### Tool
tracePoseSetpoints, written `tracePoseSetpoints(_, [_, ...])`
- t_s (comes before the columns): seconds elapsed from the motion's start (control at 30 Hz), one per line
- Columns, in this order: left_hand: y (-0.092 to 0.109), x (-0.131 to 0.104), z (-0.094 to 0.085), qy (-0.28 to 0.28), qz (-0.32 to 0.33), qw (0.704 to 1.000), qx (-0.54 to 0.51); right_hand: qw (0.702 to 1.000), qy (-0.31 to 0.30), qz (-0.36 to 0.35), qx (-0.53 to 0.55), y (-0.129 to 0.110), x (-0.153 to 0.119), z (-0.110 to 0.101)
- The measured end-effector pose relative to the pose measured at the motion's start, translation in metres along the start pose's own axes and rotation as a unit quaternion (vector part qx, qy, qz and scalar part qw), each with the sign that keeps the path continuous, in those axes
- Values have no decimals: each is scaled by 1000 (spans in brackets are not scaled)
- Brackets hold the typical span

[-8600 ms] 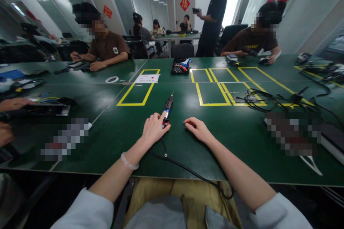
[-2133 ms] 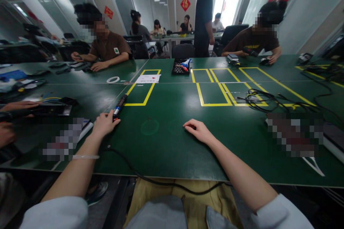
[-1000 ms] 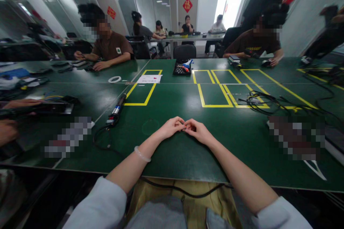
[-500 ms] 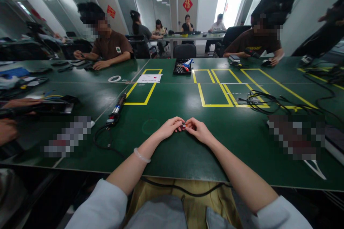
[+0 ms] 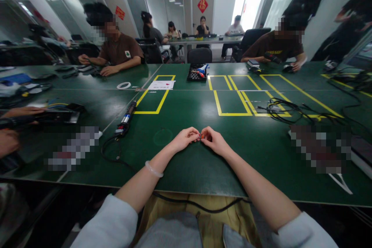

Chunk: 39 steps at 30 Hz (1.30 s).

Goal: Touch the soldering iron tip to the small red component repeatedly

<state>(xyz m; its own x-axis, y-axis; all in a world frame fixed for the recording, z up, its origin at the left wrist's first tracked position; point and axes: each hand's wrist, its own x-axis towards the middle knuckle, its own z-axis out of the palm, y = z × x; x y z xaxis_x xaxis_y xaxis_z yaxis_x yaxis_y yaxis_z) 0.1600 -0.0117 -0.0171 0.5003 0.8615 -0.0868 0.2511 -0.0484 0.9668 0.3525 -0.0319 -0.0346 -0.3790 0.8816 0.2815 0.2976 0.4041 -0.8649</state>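
Between my fingertips is a small part [image 5: 201,136] with orange-red and dark areas; it is too small and too covered by fingers for me to name its kind. My left hand [image 5: 187,138] pinches it from the left, thumb and fingers drawn together. From the right, my right hand [image 5: 214,140] grips it with bent fingers. Both hands meet just over the green table [image 5: 186,170], roughly in front of my body. A pale bracelet [image 5: 154,169] circles my left wrist.
Left of my hands lies a cylindrical tool [image 5: 127,115] with a black cord. A black tray [image 5: 197,73] with tools stands further back. Bundled cables [image 5: 279,106] lie to the right. Yellow tape [image 5: 235,114] marks the tabletop. A co-worker's hand [image 5: 8,141] is at far left.
The small part has turned slightly in my fingers, showing more orange-red. My hands stay in nearly the same place. At the upper right, a standing person has shifted.
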Motion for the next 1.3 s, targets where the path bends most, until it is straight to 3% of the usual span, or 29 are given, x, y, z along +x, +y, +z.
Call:
tracePoseSetpoints(0.37, [-1,0,-1,-3,42,999,17,999,18,41,0,2,1,-1])
tracePoseSetpoints(0.67, [0,0,1,-5,40,999,12,999,13,18,-34,6,1,-3])
tracePoseSetpoints(0.77, [3,-1,-6,11,35,999,31,999,13,27,-30,5,1,-5])
tracePoseSetpoints(0.87, [5,-5,-31,61,29,992,104,999,9,32,-26,5,1,-6])
tracePoseSetpoints(0.97, [3,-16,-75,131,18,961,244,999,10,24,-30,5,1,-6])
tracePoseSetpoints(1.03, [-1,-28,-109,192,-16,906,376,999,11,20,-34,5,1,-6])
tracePoseSetpoints(1.17, [-14,-62,-170,302,-154,755,561,999,12,20,-35,5,0,-6])
tracePoseSetpoints(1.23, [-23,-79,-195,310,-220,715,587,999,12,22,-34,5,0,-6])
tracePoseSetpoints(1.3, [-34,-93,-216,302,-274,703,583,999,10,24,-32,5,0,-5])
